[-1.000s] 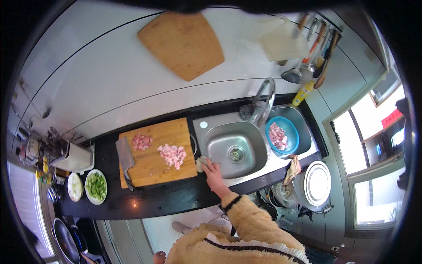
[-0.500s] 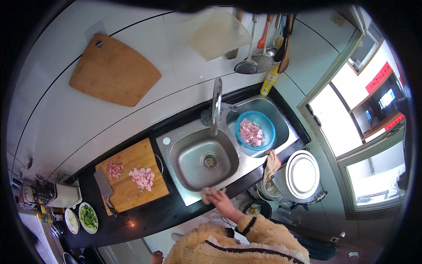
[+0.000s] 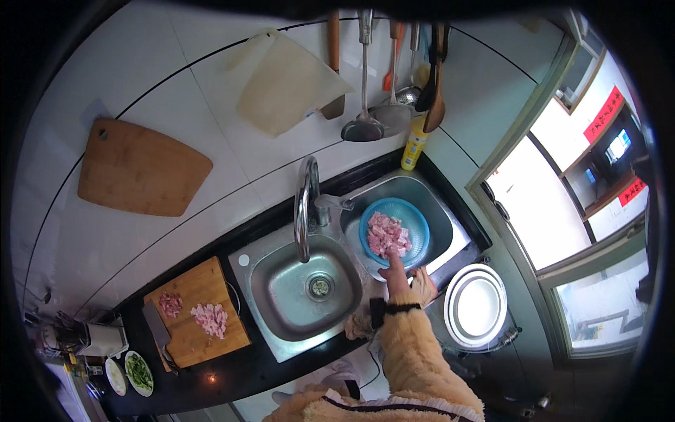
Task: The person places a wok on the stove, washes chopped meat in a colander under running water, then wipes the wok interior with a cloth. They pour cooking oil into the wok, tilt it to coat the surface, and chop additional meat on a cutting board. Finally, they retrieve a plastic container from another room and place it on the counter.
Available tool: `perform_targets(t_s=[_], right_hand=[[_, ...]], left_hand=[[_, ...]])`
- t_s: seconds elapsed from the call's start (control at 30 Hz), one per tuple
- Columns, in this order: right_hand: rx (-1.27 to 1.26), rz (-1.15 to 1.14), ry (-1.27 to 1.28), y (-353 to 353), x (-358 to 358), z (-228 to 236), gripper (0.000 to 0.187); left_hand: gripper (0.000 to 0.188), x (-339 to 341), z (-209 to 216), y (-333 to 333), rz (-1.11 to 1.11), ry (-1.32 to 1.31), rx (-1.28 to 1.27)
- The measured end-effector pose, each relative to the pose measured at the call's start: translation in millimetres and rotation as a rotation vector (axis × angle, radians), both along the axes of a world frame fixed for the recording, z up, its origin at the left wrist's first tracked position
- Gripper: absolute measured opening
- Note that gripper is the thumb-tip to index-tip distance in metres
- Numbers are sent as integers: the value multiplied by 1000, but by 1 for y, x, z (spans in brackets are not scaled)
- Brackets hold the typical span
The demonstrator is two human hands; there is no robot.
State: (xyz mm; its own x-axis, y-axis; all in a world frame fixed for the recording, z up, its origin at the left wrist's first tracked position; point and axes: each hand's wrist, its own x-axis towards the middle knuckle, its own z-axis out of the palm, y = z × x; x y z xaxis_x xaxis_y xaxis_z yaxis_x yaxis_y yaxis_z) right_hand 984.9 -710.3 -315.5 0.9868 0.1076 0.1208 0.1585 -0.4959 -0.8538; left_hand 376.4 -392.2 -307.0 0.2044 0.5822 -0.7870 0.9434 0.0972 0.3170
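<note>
My right hand (image 3: pixel 396 269) reaches over the near rim of a blue plastic basket (image 3: pixel 422 224). Its fingers point at the pink chunks of raw meat (image 3: pixel 387 233) inside, with the thumb apart from them; whether they touch the meat is hard to tell. The basket sits in the smaller right sink basin (image 3: pixel 444 232). Below the wrist, a crumpled cloth (image 3: pixel 358 327) lies on the front edge of the sink. Another light cloth (image 3: pixel 424 287) hangs beside my wrist on the right. No part of my left hand shows.
A cutting board (image 3: pixel 211 278) at left holds two piles of chopped meat and a cleaver (image 3: pixel 156 327). The faucet (image 3: pixel 304 211) rises behind the larger basin (image 3: pixel 264 295). White nested bowls (image 3: pixel 477 306) stand right; ladles (image 3: pixel 363 126) hang above. Dishes of cut greens (image 3: pixel 139 373) stand far left.
My right hand has left the cloth at the sink's front edge and moved right and away from me to the basket. The left hand, partly visible before at the bottom, has gone out of view.
</note>
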Motion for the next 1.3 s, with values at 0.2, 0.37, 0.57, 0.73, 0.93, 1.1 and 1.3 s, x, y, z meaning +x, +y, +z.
perform_targets(t_s=[0.2, 0.37, 0.57, 0.73, 0.93, 1.1, 1.3], right_hand=[[1544, -858, 886, 5, 64, -97, 32], [1245, -518, 1109, -23, 105, -20, 23], [1136, -280, 804, -57, 27, 151, 23], [1152, -309, 737, -61, -24, 189, 24], [862, -296, 747, -55, -16, 170, 21], [811, -420, 713, -63, -61, 171, 12], [659, -426, 621, -29, -88, 155, 25]], left_hand=[[20, 20, -1, -30, 45, -24, 6], [19, -7, -2, -37, 88, -30, 25], [19, -51, -3, -32, 131, -34, 52], [20, -68, -10, -27, 127, -62, 85], [19, -100, -28, -24, 354, -161, 218], [15, -137, -46, -24, 134, -196, 73], [21, -143, -45, -58, 307, -212, 180]])
